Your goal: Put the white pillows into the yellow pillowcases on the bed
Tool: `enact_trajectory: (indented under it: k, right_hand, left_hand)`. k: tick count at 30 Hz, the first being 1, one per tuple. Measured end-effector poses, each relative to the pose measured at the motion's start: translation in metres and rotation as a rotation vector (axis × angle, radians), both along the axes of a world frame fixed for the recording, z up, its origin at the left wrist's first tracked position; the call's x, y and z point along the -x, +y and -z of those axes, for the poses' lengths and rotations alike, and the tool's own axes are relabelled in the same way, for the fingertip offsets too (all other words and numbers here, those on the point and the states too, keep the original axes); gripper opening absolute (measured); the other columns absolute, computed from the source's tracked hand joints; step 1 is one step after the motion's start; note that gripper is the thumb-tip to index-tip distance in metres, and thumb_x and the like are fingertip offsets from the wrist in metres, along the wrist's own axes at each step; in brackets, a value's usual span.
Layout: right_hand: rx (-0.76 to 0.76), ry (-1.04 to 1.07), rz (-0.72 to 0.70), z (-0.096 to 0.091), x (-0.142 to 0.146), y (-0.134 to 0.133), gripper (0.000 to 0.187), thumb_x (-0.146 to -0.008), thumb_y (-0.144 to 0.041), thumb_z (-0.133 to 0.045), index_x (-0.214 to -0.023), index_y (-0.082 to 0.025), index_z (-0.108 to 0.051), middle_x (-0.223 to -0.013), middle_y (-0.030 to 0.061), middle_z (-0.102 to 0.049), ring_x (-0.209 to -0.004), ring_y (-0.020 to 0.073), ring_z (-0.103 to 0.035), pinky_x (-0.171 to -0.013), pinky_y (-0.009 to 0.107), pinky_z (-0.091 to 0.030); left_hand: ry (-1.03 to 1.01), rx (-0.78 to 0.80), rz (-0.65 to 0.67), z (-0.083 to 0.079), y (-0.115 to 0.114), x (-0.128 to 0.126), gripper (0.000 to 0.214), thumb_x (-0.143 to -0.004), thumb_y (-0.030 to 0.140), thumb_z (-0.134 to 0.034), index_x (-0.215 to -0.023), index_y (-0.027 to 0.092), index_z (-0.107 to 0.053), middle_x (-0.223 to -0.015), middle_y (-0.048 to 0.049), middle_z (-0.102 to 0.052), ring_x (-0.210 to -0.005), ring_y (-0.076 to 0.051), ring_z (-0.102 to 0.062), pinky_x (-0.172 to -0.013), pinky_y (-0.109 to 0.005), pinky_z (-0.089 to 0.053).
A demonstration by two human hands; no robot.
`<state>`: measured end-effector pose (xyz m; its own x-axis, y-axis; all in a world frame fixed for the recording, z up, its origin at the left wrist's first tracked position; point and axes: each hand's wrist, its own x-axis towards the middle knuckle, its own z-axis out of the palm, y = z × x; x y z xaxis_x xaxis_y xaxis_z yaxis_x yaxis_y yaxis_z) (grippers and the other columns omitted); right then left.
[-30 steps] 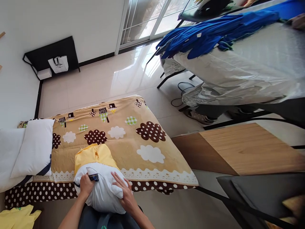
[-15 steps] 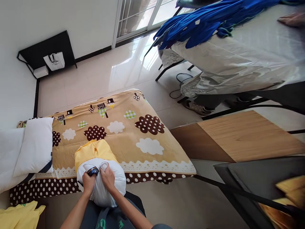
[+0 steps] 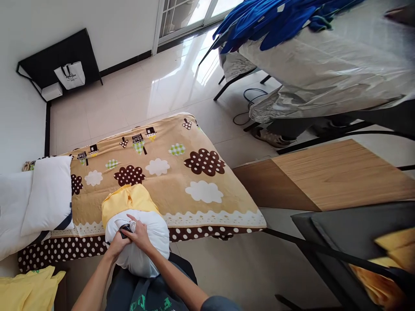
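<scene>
A white pillow (image 3: 157,237) lies bunched and rounded in front of my body, at the near edge of the bed. Yellow cloth (image 3: 141,198), probably a pillowcase, covers its far end. My left hand (image 3: 118,244) is closed on the pillow's dark navy corner (image 3: 124,229), at the left of the bundle. Right beside it, my right hand (image 3: 139,235) presses on the gathered white fabric, its index finger stretched toward the far left and its thumb reaching the navy corner. Whether the other right fingers pinch the fabric is partly hidden.
The bed carries a tan blanket (image 3: 171,177) with cloud patterns. White pillows (image 3: 48,194) lie at its left end. Yellow cloths (image 3: 26,287) sit at lower left. To the right are a wooden board (image 3: 340,172), a grey chair (image 3: 356,229) and a plastic-covered table with blue garments (image 3: 275,26).
My right hand has shifted left, against my left hand, and its index finger now extends. The navy corner is more covered by my fingers. The camera view has tilted slightly.
</scene>
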<state>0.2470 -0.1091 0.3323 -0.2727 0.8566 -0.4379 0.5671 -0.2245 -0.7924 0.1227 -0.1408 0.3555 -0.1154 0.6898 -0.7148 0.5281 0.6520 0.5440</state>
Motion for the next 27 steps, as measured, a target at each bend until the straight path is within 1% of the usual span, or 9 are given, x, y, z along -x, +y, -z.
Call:
enact_trajectory:
  k: [3,7,9,11,13,15,19,24,27]
  right_hand:
    - [-0.011,0.049,-0.075,-0.006,0.002,0.006,0.045,-0.079,-0.028,-0.06,-0.123,-0.025,-0.061,-0.112,0.006,-0.07,-0.106,0.0248,-0.061,-0.092,0.036,-0.04]
    - [-0.003,0.075,-0.109,-0.009,0.005,0.008,0.043,-0.074,-0.012,-0.054,-0.113,-0.023,-0.068,-0.106,0.0051,-0.072,-0.1,0.022,-0.063,-0.088,0.03,-0.042]
    - [0.009,0.089,-0.127,-0.008,0.006,0.01,0.042,-0.071,-0.01,-0.053,-0.107,-0.022,-0.07,-0.103,0.005,-0.073,-0.096,0.0214,-0.065,-0.085,0.028,-0.044]
    - [0.014,0.108,-0.147,-0.009,0.006,0.013,0.041,-0.069,-0.009,-0.053,-0.103,-0.022,-0.071,-0.099,0.004,-0.074,-0.093,0.0204,-0.065,-0.082,0.026,-0.045]
    - [0.012,0.119,-0.155,-0.01,0.004,0.016,0.042,-0.068,-0.009,-0.052,-0.101,-0.023,-0.072,-0.097,0.0031,-0.074,-0.092,0.0197,-0.066,-0.082,0.025,-0.045]
    - [0.011,0.111,-0.148,-0.013,0.0,0.018,0.042,-0.067,-0.009,-0.051,-0.1,-0.023,-0.072,-0.097,0.0033,-0.074,-0.091,0.02,-0.066,-0.082,0.025,-0.045]
    - [0.01,0.056,-0.102,-0.02,-0.012,0.026,0.041,-0.07,-0.01,-0.048,-0.101,-0.021,-0.072,-0.096,0.005,-0.075,-0.089,0.0205,-0.067,-0.079,0.026,-0.046]
    - [-0.002,-0.012,-0.121,-0.024,-0.01,0.056,0.037,-0.076,-0.012,-0.047,-0.102,-0.022,-0.07,-0.097,0.0032,-0.074,-0.088,0.0172,-0.066,-0.076,0.023,-0.044]
    - [0.02,-0.104,-0.19,-0.021,0.001,0.067,0.026,-0.077,-0.016,-0.051,-0.093,-0.019,-0.071,-0.092,0.0074,-0.074,-0.086,0.0198,-0.067,-0.07,0.024,-0.043]
  left_hand:
    - [-0.04,-0.026,0.078,-0.012,0.006,0.03,0.047,-0.066,0.008,-0.059,-0.112,0.018,-0.065,-0.102,-0.0029,-0.072,-0.097,-0.02,-0.064,-0.085,-0.028,-0.051]
    - [0.191,-0.118,0.042,-0.018,0.035,0.063,0.028,-0.079,0.008,-0.044,-0.098,0.012,-0.065,-0.101,-0.0091,-0.07,-0.097,-0.022,-0.062,-0.089,-0.034,-0.048]
    - [0.304,-0.162,0.04,-0.012,0.054,0.064,0.028,-0.086,0.01,-0.039,-0.102,0.01,-0.063,-0.108,-0.0106,-0.066,-0.104,-0.022,-0.059,-0.095,-0.036,-0.044]
    - [0.374,-0.174,0.088,0.0,0.072,0.056,0.024,-0.09,0.017,-0.045,-0.108,0.012,-0.061,-0.118,-0.0093,-0.062,-0.111,-0.022,-0.055,-0.099,-0.039,-0.043]
    - [0.432,-0.134,0.139,0.016,0.086,0.045,0.027,-0.09,0.027,-0.054,-0.114,0.015,-0.059,-0.124,-0.0082,-0.058,-0.115,-0.023,-0.054,-0.1,-0.045,-0.044]
    - [0.486,-0.045,0.169,0.031,0.093,0.038,0.032,-0.089,0.035,-0.058,-0.114,0.015,-0.059,-0.121,-0.0084,-0.059,-0.111,-0.023,-0.056,-0.095,-0.047,-0.047]
    - [0.499,0.081,0.23,0.047,0.095,0.043,0.027,-0.088,0.036,-0.059,-0.103,0.014,-0.061,-0.105,-0.0059,-0.063,-0.095,-0.018,-0.061,-0.085,-0.04,-0.051]
    - [0.394,0.029,0.259,0.046,0.086,0.058,0.013,-0.083,0.027,-0.059,-0.077,0.015,-0.061,-0.073,0.0014,-0.058,-0.075,-0.013,-0.055,-0.073,-0.028,-0.043]
    - [0.32,0.014,0.195,0.043,0.065,0.062,0.024,-0.079,0.029,-0.059,-0.06,0.017,-0.054,-0.057,0.005,-0.047,-0.064,-0.011,-0.048,-0.063,-0.023,-0.036]
